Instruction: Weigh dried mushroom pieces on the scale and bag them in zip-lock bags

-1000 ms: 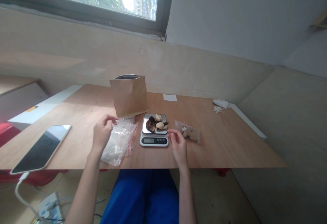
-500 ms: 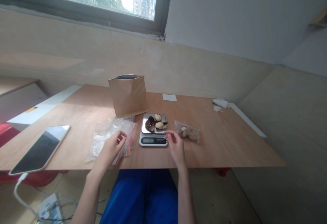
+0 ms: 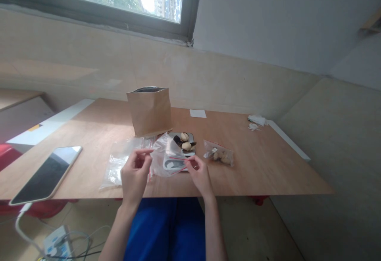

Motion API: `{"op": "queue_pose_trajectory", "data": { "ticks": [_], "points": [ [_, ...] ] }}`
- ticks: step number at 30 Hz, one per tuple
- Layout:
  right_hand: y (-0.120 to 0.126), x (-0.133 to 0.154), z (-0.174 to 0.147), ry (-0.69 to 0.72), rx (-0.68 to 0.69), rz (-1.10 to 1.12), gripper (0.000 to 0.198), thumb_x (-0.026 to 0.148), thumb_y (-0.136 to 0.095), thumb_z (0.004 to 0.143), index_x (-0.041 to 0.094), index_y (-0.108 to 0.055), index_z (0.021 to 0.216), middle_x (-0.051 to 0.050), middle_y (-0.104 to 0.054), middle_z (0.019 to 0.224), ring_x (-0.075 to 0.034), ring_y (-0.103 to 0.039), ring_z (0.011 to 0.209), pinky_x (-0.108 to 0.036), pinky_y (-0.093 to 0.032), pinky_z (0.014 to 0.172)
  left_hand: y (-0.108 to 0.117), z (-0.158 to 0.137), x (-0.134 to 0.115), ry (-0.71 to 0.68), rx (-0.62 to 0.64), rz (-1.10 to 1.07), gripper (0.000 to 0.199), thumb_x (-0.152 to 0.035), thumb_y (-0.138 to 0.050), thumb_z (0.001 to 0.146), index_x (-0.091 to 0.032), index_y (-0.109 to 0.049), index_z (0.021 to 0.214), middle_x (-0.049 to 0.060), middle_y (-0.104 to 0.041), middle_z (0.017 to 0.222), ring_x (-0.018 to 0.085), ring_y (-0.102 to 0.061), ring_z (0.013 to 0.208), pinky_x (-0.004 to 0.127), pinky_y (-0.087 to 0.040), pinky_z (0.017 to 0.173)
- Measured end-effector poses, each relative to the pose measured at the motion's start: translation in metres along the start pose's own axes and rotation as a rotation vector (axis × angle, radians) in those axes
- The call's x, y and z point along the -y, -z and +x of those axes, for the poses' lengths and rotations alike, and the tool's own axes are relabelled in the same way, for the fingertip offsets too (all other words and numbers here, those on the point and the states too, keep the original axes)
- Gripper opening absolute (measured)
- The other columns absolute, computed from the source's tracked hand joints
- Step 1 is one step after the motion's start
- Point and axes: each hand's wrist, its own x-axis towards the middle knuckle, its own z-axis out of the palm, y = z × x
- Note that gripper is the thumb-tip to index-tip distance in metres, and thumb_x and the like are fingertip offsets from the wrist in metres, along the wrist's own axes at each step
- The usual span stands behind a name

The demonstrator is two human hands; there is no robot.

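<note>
A clear zip bag (image 3: 160, 154) with red zip lines hangs between my hands, in front of a small kitchen scale (image 3: 191, 151). My right hand (image 3: 201, 175) pinches its red-lined edge. The fingers of my left hand (image 3: 135, 173) are closed at the bag's left side. Through the film part of the scale's display area shows blurred. On the metal plate of the scale lie several pieces: pale, rounded ones (image 3: 186, 146) and dark brown, dried-looking ones (image 3: 177, 139). Under and beside my left hand more clear zip bags (image 3: 114, 169) lie flat on the table.
A brown paper bag (image 3: 150, 112) stands open-topped behind the scale. Right of the scale lies a small zip bag with tan pieces (image 3: 222, 156). A phone (image 3: 47, 175) on a cable lies at the left edge. White paper (image 3: 198, 113) and crumpled tissue (image 3: 256, 120) lie farther back.
A clear zip bag has come up from the pile on the left and now spans the space before the scale. My right hand has taken its edge; my left hand has turned more upright.
</note>
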Motion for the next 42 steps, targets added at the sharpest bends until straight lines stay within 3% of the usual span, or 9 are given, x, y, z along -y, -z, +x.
{"op": "queue_pose_trajectory", "data": {
  "ticks": [5,9,13,16,19,25,30,37,42],
  "points": [
    [0.018,0.0,0.0,0.077,0.097,-0.003,0.027,0.04,-0.047,0.085,0.017,-0.06,0.09,-0.004,-0.063,0.088,-0.016,-0.058,0.081,-0.026,-0.046,0.072,0.002,0.014,-0.011,0.081,0.025,-0.025,0.017,-0.027,-0.052,0.073,-0.018,-0.063,0.082,-0.004,-0.047,0.053,0.009,-0.042,0.046,0.019,-0.033,0.041],
    [0.019,-0.011,0.018,0.183,-0.076,-0.144,0.029,0.037,-0.044,0.087,0.018,-0.054,0.105,-0.01,-0.056,0.108,-0.019,-0.054,0.099,-0.033,-0.046,0.084,-0.001,0.029,-0.011,0.121,0.07,-0.005,0.026,-0.028,-0.051,0.072,-0.017,-0.065,0.091,-0.005,-0.047,0.051,0.009,-0.043,0.044,0.02,-0.034,0.042],
    [0.018,-0.027,0.046,0.312,-0.134,-0.436,0.04,0.033,-0.053,0.081,0.014,-0.048,0.117,-0.016,-0.046,0.121,-0.025,-0.042,0.116,-0.044,-0.035,0.099,-0.002,0.038,-0.004,0.125,0.072,-0.014,0.033,-0.035,-0.052,0.075,-0.015,-0.066,0.097,-0.004,-0.048,0.051,0.01,-0.045,0.046,0.022,-0.038,0.047],
    [0.017,-0.032,0.061,0.322,-0.071,-0.583,0.045,0.029,-0.056,0.078,0.012,-0.046,0.118,-0.017,-0.048,0.12,-0.028,-0.041,0.116,-0.046,-0.033,0.099,-0.003,0.039,-0.002,0.141,0.029,-0.048,0.035,-0.039,-0.053,0.075,-0.014,-0.067,0.096,-0.004,-0.048,0.051,0.01,-0.046,0.047,0.022,-0.038,0.047],
    [0.018,-0.029,0.065,0.303,-0.015,-0.649,0.03,0.025,-0.054,0.079,0.014,-0.053,0.107,-0.013,-0.054,0.107,-0.027,-0.047,0.105,-0.044,-0.038,0.092,-0.007,0.036,-0.001,0.143,-0.025,-0.027,0.035,-0.042,-0.053,0.076,-0.015,-0.066,0.093,-0.003,-0.051,0.054,0.011,-0.048,0.049,0.023,-0.039,0.049],
    [0.023,-0.024,0.057,0.304,-0.04,-0.558,0.013,0.022,-0.053,0.08,0.019,-0.056,0.093,-0.007,-0.056,0.095,-0.022,-0.052,0.093,-0.037,-0.042,0.084,-0.017,0.035,0.003,0.064,-0.203,0.054,0.029,-0.044,-0.051,0.078,-0.017,-0.062,0.084,0.007,-0.06,0.096,0.019,-0.058,0.089,0.031,-0.047,0.08],
    [0.024,-0.025,0.055,0.279,-0.084,-0.476,0.01,0.022,-0.054,0.079,0.02,-0.058,0.088,-0.005,-0.055,0.09,-0.019,-0.054,0.079,-0.033,-0.045,0.074,-0.023,0.033,0.003,0.07,-0.163,0.028,0.021,-0.04,-0.038,0.085,-0.021,-0.048,0.083,0.009,-0.059,0.117,0.021,-0.054,0.11,0.035,-0.043,0.091],
    [0.022,0.0,0.047,0.257,-0.168,-0.185,0.017,0.03,-0.061,0.076,0.018,-0.059,0.088,-0.006,-0.058,0.093,-0.016,-0.057,0.079,-0.03,-0.049,0.072,-0.027,0.035,0.005,0.203,-0.121,0.16,0.02,-0.042,-0.034,0.085,-0.023,-0.039,0.083,0.009,-0.063,0.09,0.026,-0.061,0.083,0.035,-0.045,0.067],
    [0.011,0.042,0.03,0.323,-0.068,-0.02,0.022,0.031,-0.061,0.076,0.02,-0.059,0.096,-0.005,-0.059,0.098,-0.015,-0.059,0.082,-0.028,-0.051,0.073,-0.034,0.036,0.008,0.191,-0.069,0.177,0.021,-0.043,-0.033,0.085,-0.023,-0.038,0.082,0.007,-0.061,0.081,0.026,-0.06,0.08,0.035,-0.043,0.066]
  ]
}}
